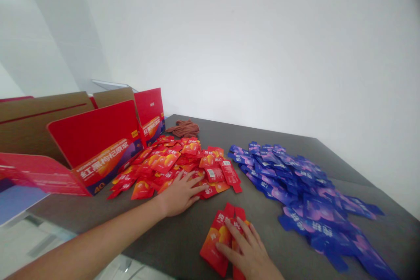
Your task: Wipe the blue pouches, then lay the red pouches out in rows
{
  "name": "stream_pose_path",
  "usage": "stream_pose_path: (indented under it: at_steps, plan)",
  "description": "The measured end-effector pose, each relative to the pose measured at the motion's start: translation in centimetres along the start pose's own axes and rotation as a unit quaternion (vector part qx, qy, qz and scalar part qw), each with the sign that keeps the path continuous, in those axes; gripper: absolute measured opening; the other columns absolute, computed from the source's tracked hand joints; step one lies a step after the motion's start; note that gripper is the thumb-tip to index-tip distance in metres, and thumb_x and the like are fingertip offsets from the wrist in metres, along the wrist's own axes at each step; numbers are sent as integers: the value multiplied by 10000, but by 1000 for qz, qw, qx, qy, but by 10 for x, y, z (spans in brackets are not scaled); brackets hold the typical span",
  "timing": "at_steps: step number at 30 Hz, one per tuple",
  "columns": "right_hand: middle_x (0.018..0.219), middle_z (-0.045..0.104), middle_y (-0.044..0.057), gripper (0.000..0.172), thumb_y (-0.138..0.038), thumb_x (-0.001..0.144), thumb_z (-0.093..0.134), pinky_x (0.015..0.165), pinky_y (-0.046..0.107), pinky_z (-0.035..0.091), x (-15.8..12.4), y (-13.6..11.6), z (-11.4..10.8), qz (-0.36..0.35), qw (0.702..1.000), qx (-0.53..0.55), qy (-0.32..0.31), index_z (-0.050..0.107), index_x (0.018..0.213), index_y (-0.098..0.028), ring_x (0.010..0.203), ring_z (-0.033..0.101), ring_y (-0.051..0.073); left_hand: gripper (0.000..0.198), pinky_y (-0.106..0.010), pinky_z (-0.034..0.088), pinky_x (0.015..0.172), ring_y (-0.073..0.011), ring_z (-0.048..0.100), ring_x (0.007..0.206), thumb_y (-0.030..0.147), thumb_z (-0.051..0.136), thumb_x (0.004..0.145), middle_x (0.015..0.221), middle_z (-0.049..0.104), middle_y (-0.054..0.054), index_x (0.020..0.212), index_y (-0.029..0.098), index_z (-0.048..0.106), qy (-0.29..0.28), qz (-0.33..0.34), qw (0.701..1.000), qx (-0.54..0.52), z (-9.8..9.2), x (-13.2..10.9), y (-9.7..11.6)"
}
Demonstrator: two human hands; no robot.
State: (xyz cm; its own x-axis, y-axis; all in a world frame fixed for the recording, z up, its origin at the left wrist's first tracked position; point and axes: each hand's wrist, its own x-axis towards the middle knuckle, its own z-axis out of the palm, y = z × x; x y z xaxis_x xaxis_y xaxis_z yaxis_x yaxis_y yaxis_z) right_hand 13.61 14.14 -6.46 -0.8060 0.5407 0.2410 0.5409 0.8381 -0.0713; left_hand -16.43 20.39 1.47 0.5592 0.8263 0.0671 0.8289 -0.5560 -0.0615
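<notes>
My left hand [182, 192] lies flat with its fingers spread on the near edge of a heap of red sachets [177, 164] on the dark table [183, 236]. Closer to me, my right hand [247, 251] rests open, fingers stretched, on a small stack of red sachets [218, 236] pulled apart from the heap. Neither hand grips anything.
A large pile of blue sachets [305, 192] covers the right side of the table. An open red carton [98, 148] with brown inner flaps stands at the left. A brown cloth [183, 129] lies at the far edge. A white wall rises behind.
</notes>
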Motion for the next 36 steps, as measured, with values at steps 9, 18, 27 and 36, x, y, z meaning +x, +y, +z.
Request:
stream_pose_path:
  at_steps: [9,18,27,36]
  plan:
    - [1503,429,115,663,-596,772,672,982,669,428,16,-4,-16,52,996,60,-29,475,1388,-448,1331,425,458,404,-687,278,1057,-323,416,1360,318,422,976,1484,473,-95,1371,330,505,48,-10,999,0,19,61,-33]
    - [1491,457,122,651,-635,762,655,977,687,413,18,-4,-11,66,995,55,-50,507,1366,-444,1320,439,462,466,-468,216,1158,-232,354,1398,423,460,956,1534,413,-12,1411,322,451,82,145,986,-19,15,104,48]
    - [1496,437,133,648,-597,765,679,968,700,420,20,-7,-22,65,995,53,-54,513,1368,-428,1332,410,465,384,-503,347,1067,-270,489,1297,330,460,974,1379,577,-103,1316,185,560,53,19,998,-2,34,134,13]
    - [1537,347,127,596,-541,809,658,1015,735,329,19,-10,-24,92,989,78,-87,499,1375,-440,1375,267,469,471,-561,251,1129,-323,398,1355,380,448,962,1500,451,-72,1425,291,449,78,-29,997,5,-8,47,-9]
